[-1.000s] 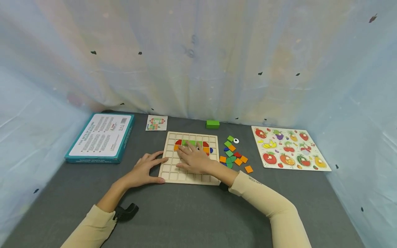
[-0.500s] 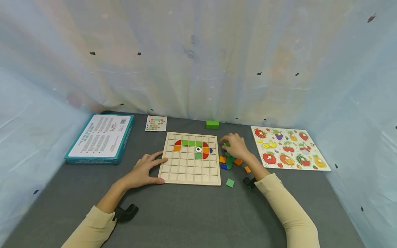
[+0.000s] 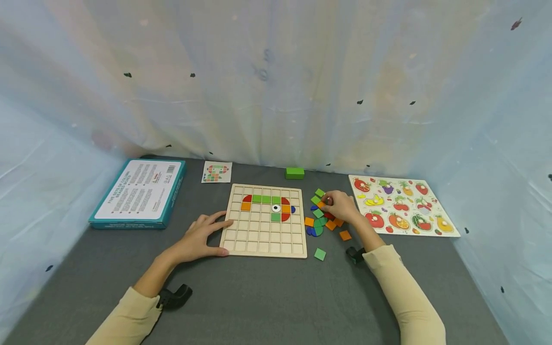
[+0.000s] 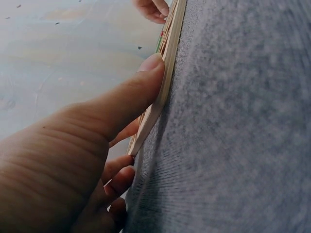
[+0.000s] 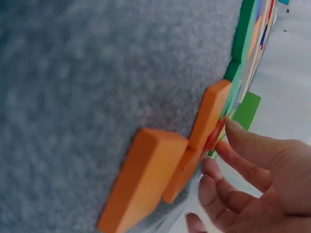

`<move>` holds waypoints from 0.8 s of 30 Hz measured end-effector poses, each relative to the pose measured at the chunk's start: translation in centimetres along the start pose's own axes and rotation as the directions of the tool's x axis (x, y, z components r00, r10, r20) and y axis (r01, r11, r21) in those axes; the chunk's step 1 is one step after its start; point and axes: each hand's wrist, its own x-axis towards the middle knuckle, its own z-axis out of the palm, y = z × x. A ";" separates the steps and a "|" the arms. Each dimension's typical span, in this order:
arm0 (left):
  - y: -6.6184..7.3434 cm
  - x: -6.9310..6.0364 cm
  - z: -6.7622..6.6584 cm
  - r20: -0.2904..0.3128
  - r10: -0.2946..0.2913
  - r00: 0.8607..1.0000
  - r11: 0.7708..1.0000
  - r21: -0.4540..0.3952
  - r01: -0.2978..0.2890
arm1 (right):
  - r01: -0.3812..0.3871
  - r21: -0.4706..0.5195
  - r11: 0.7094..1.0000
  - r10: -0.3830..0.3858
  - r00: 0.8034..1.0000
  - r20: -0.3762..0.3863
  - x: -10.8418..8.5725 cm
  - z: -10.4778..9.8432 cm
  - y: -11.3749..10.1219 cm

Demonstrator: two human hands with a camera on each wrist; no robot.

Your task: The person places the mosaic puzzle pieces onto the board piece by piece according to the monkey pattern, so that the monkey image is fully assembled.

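Note:
In the head view my left hand (image 3: 196, 240) holds the near left corner of the wooden grid board (image 3: 253, 236), thumb on the front edge and fingers at the left side. Set in the board's upper part are red, orange, green and blue pieces and a white eye disc (image 3: 276, 208). My right hand (image 3: 342, 207) is over the pile to the right, thumb and index finger bent close together. Whether a piece lies between them is hidden. Close to it in the right wrist view are orange squares (image 5: 146, 174) and a green piece (image 5: 244, 34).
A lone green square (image 3: 320, 254) lies near the board's front right corner. Behind the board are a pattern card (image 3: 217, 179) and a green block (image 3: 295, 173). A teal box (image 3: 137, 191) stands left, a fruit puzzle board (image 3: 403, 206) right.
My right hand has left the board for the pile and shifted right over it. A green square now lies apart, nearer the front. My left hand stays at the board's corner.

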 end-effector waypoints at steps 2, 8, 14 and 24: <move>0.0 0.0 0.0 0.000 0.002 1.000 1.000 0.001 -0.002 | 0.030 0.004 1.000 -0.030 0.999 -0.011 0.2 0.3 0.0; 0.0 0.0 0.0 0.004 -0.009 1.000 1.000 -0.003 0.009 | 0.127 -0.033 0.991 -0.126 0.992 0.032 1.1 0.9 -0.9; 0.0 0.1 0.0 0.002 -0.004 1.000 1.000 0.002 0.004 | 0.128 -0.120 0.984 -0.115 0.987 0.109 2.0 0.7 -2.4; 0.0 0.0 -0.1 0.002 0.001 1.000 1.000 0.002 -0.001 | 0.215 0.353 0.910 -0.271 0.956 0.117 5.8 1.5 -8.5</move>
